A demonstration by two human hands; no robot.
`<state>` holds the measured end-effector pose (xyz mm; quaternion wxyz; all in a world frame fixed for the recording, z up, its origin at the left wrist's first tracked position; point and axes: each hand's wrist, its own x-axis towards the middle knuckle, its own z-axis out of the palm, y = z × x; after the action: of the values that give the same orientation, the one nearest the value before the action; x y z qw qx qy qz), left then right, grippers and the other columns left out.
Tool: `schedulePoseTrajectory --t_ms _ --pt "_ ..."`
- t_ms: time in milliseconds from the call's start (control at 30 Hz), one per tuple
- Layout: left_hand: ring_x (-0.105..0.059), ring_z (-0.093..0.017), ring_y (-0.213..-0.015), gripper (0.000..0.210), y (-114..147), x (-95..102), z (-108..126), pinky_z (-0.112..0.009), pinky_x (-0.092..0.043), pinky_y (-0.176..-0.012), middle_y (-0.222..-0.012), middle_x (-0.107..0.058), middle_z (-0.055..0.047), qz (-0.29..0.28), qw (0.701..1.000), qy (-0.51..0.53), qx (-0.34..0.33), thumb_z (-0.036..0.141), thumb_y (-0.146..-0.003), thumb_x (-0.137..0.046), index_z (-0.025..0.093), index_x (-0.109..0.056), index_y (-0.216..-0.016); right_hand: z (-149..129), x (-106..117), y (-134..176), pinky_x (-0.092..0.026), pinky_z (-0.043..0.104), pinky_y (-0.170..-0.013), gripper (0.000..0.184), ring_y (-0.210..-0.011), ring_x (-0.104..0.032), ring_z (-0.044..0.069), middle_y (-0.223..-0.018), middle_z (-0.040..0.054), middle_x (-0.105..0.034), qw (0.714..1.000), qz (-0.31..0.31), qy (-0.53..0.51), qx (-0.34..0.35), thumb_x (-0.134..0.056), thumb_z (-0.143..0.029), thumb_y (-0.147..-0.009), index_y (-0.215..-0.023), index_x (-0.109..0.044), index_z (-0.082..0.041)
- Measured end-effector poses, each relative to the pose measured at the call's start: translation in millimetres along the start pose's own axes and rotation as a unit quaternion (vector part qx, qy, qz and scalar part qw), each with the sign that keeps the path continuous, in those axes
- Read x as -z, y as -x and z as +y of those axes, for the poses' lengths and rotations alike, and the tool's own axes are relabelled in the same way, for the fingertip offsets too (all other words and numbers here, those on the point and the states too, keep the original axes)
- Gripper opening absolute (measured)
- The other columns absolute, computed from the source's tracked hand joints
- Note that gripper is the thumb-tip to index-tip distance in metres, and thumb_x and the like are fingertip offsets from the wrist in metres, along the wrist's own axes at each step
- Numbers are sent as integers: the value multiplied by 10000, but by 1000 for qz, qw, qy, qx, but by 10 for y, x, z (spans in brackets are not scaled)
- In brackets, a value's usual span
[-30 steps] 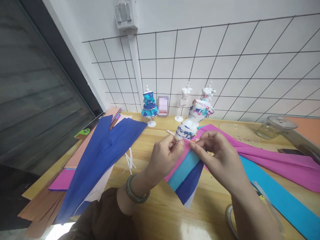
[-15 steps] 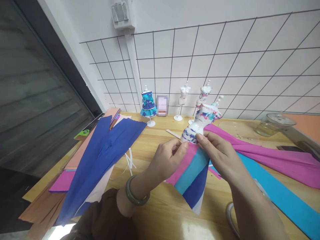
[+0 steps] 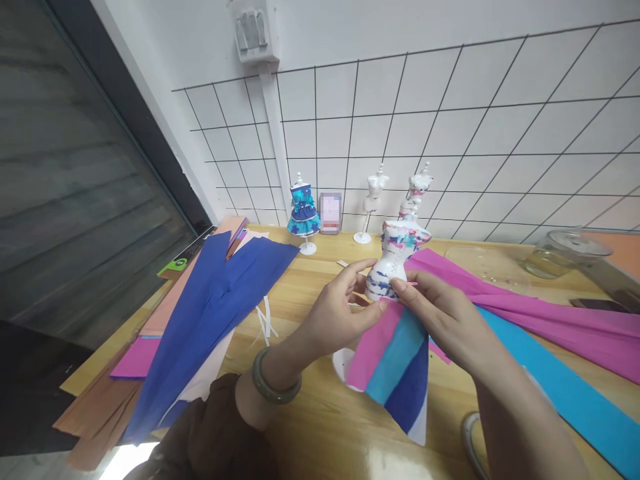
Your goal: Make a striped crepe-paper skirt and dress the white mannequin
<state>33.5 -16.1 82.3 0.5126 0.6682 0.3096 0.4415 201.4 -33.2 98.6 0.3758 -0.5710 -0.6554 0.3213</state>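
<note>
A small white dress form [image 3: 393,260], smeared with blue, pink and teal, stands between my hands at a slight tilt. From its hips hangs a striped crepe paper skirt piece [image 3: 397,360] in pink, teal, dark blue and white. My left hand [image 3: 345,303] curls around the form's left hip, its thumb at the pink stripe's top edge. My right hand [image 3: 440,313] grips the other hip, thumb pressed on the front near the paper's upper edge; its fingertips are hidden behind. Part of the form's white round base [image 3: 344,363] shows beside the paper.
Blue crepe paper [image 3: 200,333] lies left over peach sheets; magenta paper [image 3: 540,313] and bright blue paper [image 3: 560,393] lie right. At the back stand a dressed form [image 3: 303,210], a phone-like screen [image 3: 331,213] and a bare form [image 3: 375,193]. A glass jar [image 3: 550,257] sits right.
The dress form has come more upright and lower, and its base now shows. My left fingers have opened out from a pinch and reached around the hip. The view has shifted slightly.
</note>
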Motion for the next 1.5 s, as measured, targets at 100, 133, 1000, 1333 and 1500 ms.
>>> schedulePoseTrajectory --t_ms 100,133,1000,1333,1500 --pt "-545 -208 -1080 496 -5 9 -4 -331 -457 -883 -1142 -571 -100 -7 1000 -8 -4 191 -795 -578 200 -411 -1262 -11 5 3 -475 331 -756 449 -870 -632 246 -853 29 -697 1000 1 14 0 -454 -575 -836 -1075 -619 -233" --pt "-548 -208 -1076 497 -6 12 -4 -333 -457 -883 -1139 -573 -101 -8 1000 -10 -3 187 -795 -575 198 -408 -1263 -13 8 1 -476 329 -749 455 -870 -632 249 -845 34 -697 1000 0 17 3 -451 -575 -837 -1070 -623 -225" --pt "-593 -139 -914 465 -59 75 -52 -256 -476 -794 -996 -632 -42 105 988 -103 -48 114 -747 -566 203 -486 -1197 -31 16 18 -434 269 -524 456 -621 -579 190 -657 26 -630 997 -15 64 41 -461 -567 -830 -1014 -640 -190" --pt "-589 -137 -923 486 -53 96 -31 -241 -480 -791 -1019 -619 -56 111 988 -89 -59 109 -750 -562 192 -471 -1220 -85 -13 75 -515 332 -703 300 -834 -638 227 -945 54 -702 995 -69 18 73 -498 -451 -856 -981 -685 -253" --pt "-588 -134 -910 491 -45 84 -41 -233 -484 -770 -1010 -614 -57 106 990 -78 -60 131 -762 -572 202 -458 -1235 -65 -24 77 -511 353 -781 278 -926 -630 235 -1071 56 -683 993 -66 19 97 -507 -424 -861 -1009 -682 -268"
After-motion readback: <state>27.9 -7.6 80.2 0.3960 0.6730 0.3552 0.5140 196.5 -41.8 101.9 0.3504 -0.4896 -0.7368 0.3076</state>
